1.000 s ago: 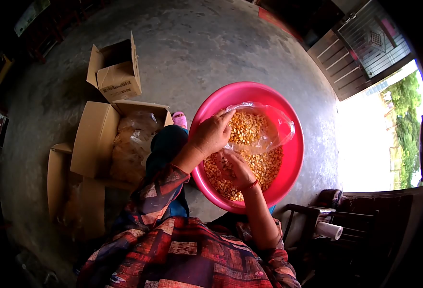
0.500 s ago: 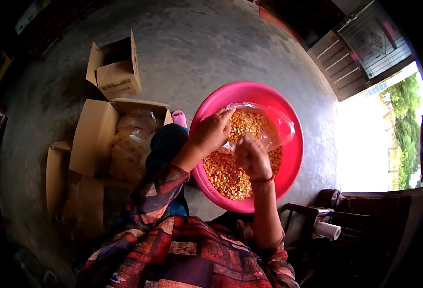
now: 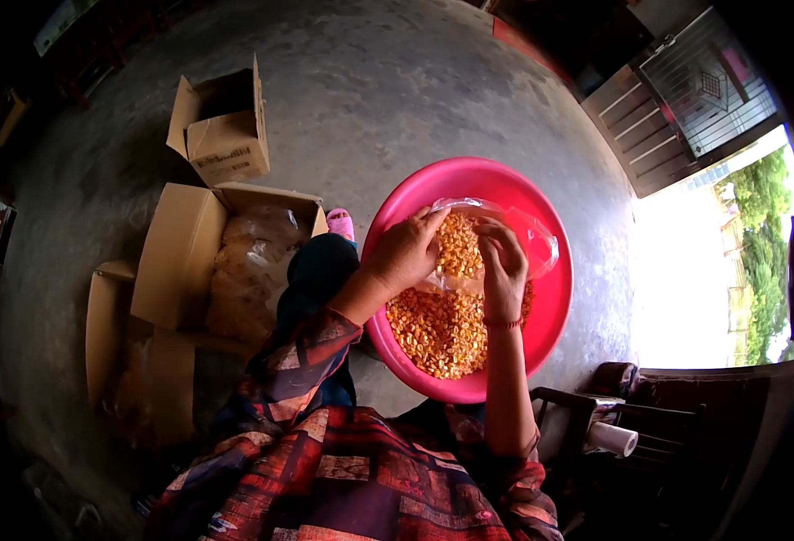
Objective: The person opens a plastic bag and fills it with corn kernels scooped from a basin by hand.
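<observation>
Both of my hands are over a large pink basin (image 3: 555,311), partly filled with loose corn kernels (image 3: 437,338). A clear plastic bag (image 3: 541,245) with kernels inside lies on top of the heap. My left hand (image 3: 408,249) grips the bag's edge on the left, thumb and fingers pinched together. On the right side, my right hand (image 3: 504,268) has its fingers closed on the bag's edge near the opening. A red bracelet circles the right wrist.
On the left stands an open cardboard box (image 3: 180,257) containing filled plastic bags (image 3: 248,270). Another box (image 3: 225,135) sits behind it and a third (image 3: 108,343) nearer me. A dark wooden chair with a white paper roll (image 3: 612,439) is at lower right, by a bright doorway.
My right hand has moved from a closed fist over the kernels up and to the right, onto the bag's edge. The left hand keeps its hold, nearly still.
</observation>
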The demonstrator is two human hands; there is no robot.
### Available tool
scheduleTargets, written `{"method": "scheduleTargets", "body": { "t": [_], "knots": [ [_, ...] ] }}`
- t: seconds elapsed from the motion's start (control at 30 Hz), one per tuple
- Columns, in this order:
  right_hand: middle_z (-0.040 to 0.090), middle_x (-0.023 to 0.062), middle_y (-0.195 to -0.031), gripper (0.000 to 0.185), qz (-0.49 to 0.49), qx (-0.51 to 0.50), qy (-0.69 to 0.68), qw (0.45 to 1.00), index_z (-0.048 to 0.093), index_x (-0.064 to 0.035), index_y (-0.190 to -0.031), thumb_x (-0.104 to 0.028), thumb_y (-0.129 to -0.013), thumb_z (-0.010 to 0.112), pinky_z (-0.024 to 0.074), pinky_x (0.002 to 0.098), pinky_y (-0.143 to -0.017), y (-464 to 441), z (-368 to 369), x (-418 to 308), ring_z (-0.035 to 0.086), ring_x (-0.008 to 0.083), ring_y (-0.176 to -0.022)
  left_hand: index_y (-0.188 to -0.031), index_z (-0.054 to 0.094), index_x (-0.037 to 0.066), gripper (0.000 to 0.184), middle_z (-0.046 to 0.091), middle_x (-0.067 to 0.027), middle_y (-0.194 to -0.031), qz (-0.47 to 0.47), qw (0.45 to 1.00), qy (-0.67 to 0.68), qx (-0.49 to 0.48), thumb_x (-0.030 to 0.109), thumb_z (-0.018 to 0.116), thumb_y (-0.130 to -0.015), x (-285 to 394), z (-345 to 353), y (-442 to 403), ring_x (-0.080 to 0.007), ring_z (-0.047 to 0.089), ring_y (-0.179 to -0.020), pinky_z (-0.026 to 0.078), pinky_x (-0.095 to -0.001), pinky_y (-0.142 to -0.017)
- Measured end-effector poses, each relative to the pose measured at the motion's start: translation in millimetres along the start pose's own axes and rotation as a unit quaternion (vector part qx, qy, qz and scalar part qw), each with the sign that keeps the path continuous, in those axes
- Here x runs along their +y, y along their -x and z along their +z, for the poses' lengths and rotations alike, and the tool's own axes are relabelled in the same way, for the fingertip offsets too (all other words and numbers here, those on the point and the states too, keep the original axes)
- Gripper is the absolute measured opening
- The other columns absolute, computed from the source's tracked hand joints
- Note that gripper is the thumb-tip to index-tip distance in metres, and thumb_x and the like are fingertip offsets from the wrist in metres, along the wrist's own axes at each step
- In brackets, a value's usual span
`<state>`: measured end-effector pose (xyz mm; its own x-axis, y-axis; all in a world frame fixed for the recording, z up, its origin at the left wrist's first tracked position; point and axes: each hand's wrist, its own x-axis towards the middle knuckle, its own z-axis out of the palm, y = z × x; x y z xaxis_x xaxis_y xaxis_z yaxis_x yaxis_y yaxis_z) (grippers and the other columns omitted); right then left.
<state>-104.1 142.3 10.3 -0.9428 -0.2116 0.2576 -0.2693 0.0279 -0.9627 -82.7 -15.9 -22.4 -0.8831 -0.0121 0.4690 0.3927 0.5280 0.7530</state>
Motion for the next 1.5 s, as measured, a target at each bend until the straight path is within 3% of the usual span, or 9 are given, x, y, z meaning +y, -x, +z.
{"method": "scheduleTargets", "body": {
  "t": [0.27,0.4,0.6,0.67,0.83,1.0,1.2,1.3,1.5],
  "knots": [
    [0.049,0.0157,-0.120,0.049,-0.185,0.217,0.440,0.851,0.049,-0.0054,-0.119,-0.002,-0.072,0.066,0.0361,0.0401,-0.097,14.7,-52.1,-4.5,0.046,0.0296,-0.114,-0.121,0.049,0.000,0.042,0.056,-0.0214,-0.111,-0.013,1.000,-0.009,-0.023,-0.003,0.044,-0.080,3.5,-2.6,-0.6,-0.0366,0.056,-0.101,0.046,-0.0396,-0.086],
    [0.058,0.0074,-0.104,0.034,0.024,0.155,0.052,0.986,0.052,0.0007,-0.116,-0.004,-0.083,0.060,0.0430,0.0282,-0.086,17.2,-73.2,32.9,0.056,0.0173,-0.098,-0.120,0.051,0.002,0.041,0.058,-0.0199,-0.105,-0.024,0.999,0.009,-0.040,-0.003,0.043,-0.081,2.3,-1.8,-0.6,-0.0344,0.058,-0.097,0.048,-0.0384,-0.082],
    [0.058,0.0034,-0.083,0.017,0.101,0.101,-0.256,0.956,0.060,0.0023,-0.097,-0.010,-0.089,0.051,0.0429,0.0242,-0.068,14.0,-78.8,-8.4,0.052,0.0110,-0.069,-0.117,0.056,0.002,0.036,0.062,-0.0116,-0.106,-0.037,0.997,0.030,-0.068,-0.004,0.036,-0.087,-4.6,-6.0,-9.5,-0.0133,0.060,-0.076,0.047,-0.0247,-0.065],
    [0.058,0.0033,-0.083,0.017,0.060,0.057,-0.285,0.955,0.059,0.0025,-0.099,-0.008,-0.089,0.051,0.0423,0.0239,-0.069,8.5,-91.8,-12.7,0.052,0.0111,-0.072,-0.111,0.059,0.000,0.033,0.063,-0.0195,-0.101,-0.076,0.993,0.088,-0.025,-0.004,0.040,-0.084,0.2,-8.4,-18.3,-0.0300,0.061,-0.096,0.048,-0.0342,-0.081],
    [0.057,0.0026,-0.088,0.030,0.006,0.016,-0.314,0.949,0.054,0.0031,-0.115,-0.004,-0.086,0.052,0.0433,0.0239,-0.079,-5.0,-95.3,-53.8,0.053,0.0108,-0.081,-0.115,0.059,0.004,0.034,0.064,-0.0032,-0.085,-0.081,0.985,0.148,-0.028,-0.001,0.036,-0.091,46.2,-24.0,-61.2,-0.0029,0.048,-0.049,0.043,-0.0197,-0.047],
    [0.055,0.0042,-0.093,0.039,-0.044,0.012,-0.268,0.962,0.045,0.0026,-0.125,-0.008,-0.088,0.049,0.0424,0.0252,-0.080,0.4,-99.4,-91.6,0.052,0.0113,-0.083,-0.118,0.057,0.003,0.033,0.064,-0.0031,-0.087,-0.047,0.980,0.190,-0.033,-0.001,0.039,-0.091,93.2,-23.0,-90.4,-0.0017,0.047,-0.050,0.042,-0.0187,-0.047],
    [0.058,0.0059,-0.093,0.040,-0.001,0.022,-0.203,0.979,0.044,0.0002,-0.126,-0.007,-0.088,0.053,0.0442,0.0241,-0.075,31.8,-105.0,-70.6,0.054,0.0105,-0.081,-0.120,0.052,-0.001,0.045,0.055,-0.0235,-0.117,0.057,0.996,0.009,-0.071,-0.004,0.052,-0.075,41.3,-1.8,-74.2,-0.0346,0.051,-0.114,0.040,-0.0367,-0.096],
    [0.057,0.0080,-0.095,0.052,0.077,0.027,-0.265,0.961,0.031,-0.0028,-0.135,-0.004,-0.088,0.053,0.0473,0.0250,-0.068,58.0,-109.6,-47.3,0.055,0.0113,-0.075,-0.123,0.049,0.000,0.049,0.055,-0.0229,-0.117,0.043,0.994,-0.031,-0.093,-0.004,0.051,-0.075,13.0,-4.6,-48.6,-0.0335,0.052,-0.112,0.040,-0.0363,-0.096],
    [0.057,0.0110,-0.103,0.068,0.114,0.079,-0.244,0.960,0.014,-0.0058,-0.142,-0.006,-0.087,0.054,0.0492,0.0260,-0.067,85.8,-111.1,-23.1,0.057,0.0125,-0.078,-0.119,0.052,0.001,0.046,0.063,-0.0147,-0.088,-0.053,0.996,-0.065,-0.015,0.000,0.055,-0.073,2.3,-23.5,-24.5,-0.0285,0.062,-0.069,0.047,-0.0394,-0.062]
  ]
}}
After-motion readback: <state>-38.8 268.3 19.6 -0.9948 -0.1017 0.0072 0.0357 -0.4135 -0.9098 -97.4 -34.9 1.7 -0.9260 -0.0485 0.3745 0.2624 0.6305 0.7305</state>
